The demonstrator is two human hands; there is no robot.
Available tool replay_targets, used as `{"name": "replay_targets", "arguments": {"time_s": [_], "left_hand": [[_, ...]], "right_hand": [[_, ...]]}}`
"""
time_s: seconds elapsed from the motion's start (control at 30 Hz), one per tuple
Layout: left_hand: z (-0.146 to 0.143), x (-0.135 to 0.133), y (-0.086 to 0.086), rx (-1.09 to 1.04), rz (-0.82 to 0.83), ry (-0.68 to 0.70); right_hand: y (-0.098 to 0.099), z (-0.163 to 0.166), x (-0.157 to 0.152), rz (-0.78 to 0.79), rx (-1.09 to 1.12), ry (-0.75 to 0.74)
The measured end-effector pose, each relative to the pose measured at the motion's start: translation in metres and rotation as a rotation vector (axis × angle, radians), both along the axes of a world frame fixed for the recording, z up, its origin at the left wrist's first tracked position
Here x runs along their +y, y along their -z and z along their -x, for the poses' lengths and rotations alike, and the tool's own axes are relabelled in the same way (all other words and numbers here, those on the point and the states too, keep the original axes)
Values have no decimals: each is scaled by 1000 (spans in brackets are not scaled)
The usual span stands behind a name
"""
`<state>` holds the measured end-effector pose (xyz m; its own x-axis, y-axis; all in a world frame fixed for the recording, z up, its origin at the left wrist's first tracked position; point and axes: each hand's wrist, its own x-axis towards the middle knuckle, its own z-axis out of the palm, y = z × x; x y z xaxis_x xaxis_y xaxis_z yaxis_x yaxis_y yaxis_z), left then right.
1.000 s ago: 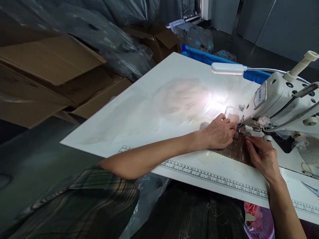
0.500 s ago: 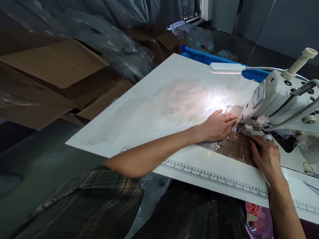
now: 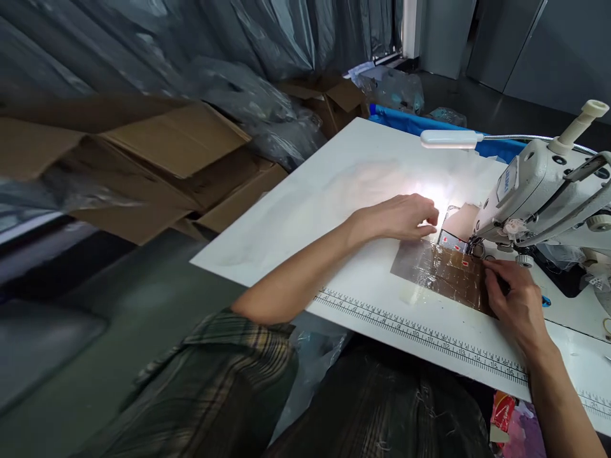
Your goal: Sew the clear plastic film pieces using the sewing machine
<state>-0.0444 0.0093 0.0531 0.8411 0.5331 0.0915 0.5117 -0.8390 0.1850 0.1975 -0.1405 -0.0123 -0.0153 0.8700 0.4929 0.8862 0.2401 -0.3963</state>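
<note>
My left hand (image 3: 413,216) hovers over the white table left of the sewing machine (image 3: 534,184). Its fingers are bent, the thumb stands apart, and nothing shows between them. My right hand (image 3: 518,302) rests by the right end of a shiny brown sheet (image 3: 446,270), its fingers curled near the presser foot (image 3: 476,247). Whatever its fingertips grip is hidden. Between my hands, a light pinkish-brown piece of material (image 3: 462,221) lies beside the needle area. A pale strip with red marks (image 3: 451,242) lies along its near edge.
A printed ruler scale (image 3: 429,340) runs along the table's front edge. A white lamp (image 3: 451,139) shines from above. Open cardboard boxes (image 3: 176,143) and plastic sheeting stand at the left. A blue cloth edge (image 3: 405,121) borders the far side. A small blue object (image 3: 546,301) lies beside my right hand.
My left hand has lifted off the material and drawn back to the left, uncovering the pale strip and more brown sheet. My right hand stays beside the sheet. The camera view has shifted left.
</note>
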Motion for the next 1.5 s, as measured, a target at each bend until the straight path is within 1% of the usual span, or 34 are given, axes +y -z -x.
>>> {"name": "replay_targets", "arguments": {"time_s": [0.07, 0.17, 0.23, 0.3, 0.4, 0.5, 0.57, 0.63, 0.7, 0.8, 0.87, 0.93, 1.03, 1.13, 1.27, 1.4, 1.5], "left_hand": [[9, -4, -5, 56, 41, 5], [12, -8, -1, 96, 48, -1], [7, -10, 7, 108, 39, 8], [-2, -12, 17, 91, 26, 43], [-21, -17, 31, 40, -22, 135], [-31, -18, 37, -13, -114, 178], [-27, -19, 37, -75, -169, 149], [-16, -22, 34, -152, -171, 144], [-1, -29, 32, -226, -75, 226], [19, -44, 34, -311, 181, 425], [26, -53, 39, -337, 284, 480], [28, -60, 46, -360, 301, 474], [24, -65, 54, -423, 277, 460], [21, -68, 55, -493, 274, 459], [18, -70, 54, -579, 285, 419], [14, -73, 56, -625, 208, 449], [13, -73, 60, -586, 139, 472]], "right_hand": [[-6, 19, -3, 12, 18, -195], [-11, 48, -7, 13, -91, -457], [-11, 63, -9, 34, -184, -571], [-11, 69, -11, 79, -241, -612], [-14, 62, -15, 148, -249, -579], [-21, 39, -16, 158, -153, -564], [-24, 22, -13, 131, -73, -516], [-23, 9, -7, 135, -34, -430], [-20, 3, 1, 167, -39, -382], [-13, 5, 11, 207, -107, -382], [-8, 8, 17, 212, -169, -386], [-5, 9, 20, 208, -217, -382], [-3, 8, 20, 198, -229, -373], [-2, 6, 16, 182, -187, -371], [-2, 5, 12, 147, -127, -383], [1, 5, 12, 141, -116, -392], [2, 5, 13, 144, -121, -385]]}}
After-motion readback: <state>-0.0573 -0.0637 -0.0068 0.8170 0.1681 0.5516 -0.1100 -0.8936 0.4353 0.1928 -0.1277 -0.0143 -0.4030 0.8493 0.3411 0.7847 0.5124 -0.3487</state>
